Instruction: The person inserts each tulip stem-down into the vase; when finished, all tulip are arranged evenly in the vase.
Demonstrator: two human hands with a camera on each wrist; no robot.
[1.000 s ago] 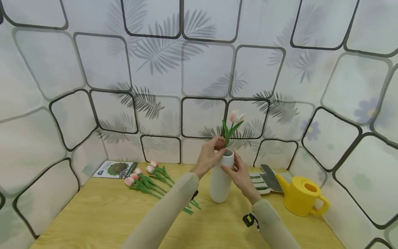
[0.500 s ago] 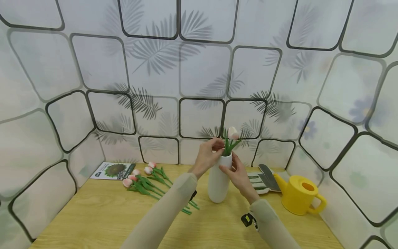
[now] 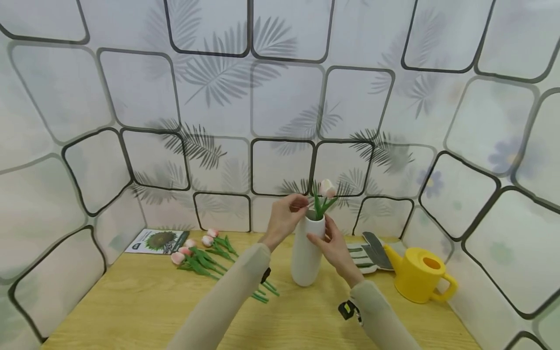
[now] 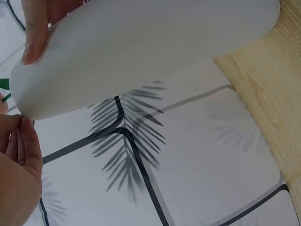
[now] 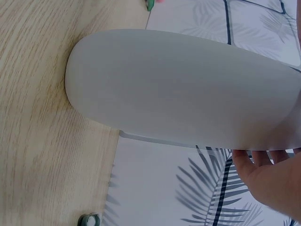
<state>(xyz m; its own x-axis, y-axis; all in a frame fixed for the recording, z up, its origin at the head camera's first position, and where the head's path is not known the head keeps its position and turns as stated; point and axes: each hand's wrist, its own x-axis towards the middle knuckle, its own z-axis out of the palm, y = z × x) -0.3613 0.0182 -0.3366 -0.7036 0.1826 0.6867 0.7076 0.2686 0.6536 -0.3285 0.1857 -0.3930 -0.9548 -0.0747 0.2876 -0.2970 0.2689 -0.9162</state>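
Steadying a tall white vase (image 3: 305, 257) with your right hand (image 3: 334, 247), you clamp thumb and fingers round its upper part, apparently so it stands firm on the wood-grained table (image 3: 131, 304). One pale-pink tulip (image 3: 327, 188) stands inside, toward the right of the mouth. Your left hand (image 3: 282, 221) is at the rim, thumb and fingertips close together; whether they pinch anything cannot be told. Loose tulips (image 3: 202, 263) lie left, probably for easy reach, near a sunflower-printed card (image 3: 157, 241); a trowel (image 3: 376, 251) on garden gloves (image 3: 359, 259) and a yellow watering can (image 3: 417, 277) sit right, before leaf-patterned walls (image 3: 284, 97).
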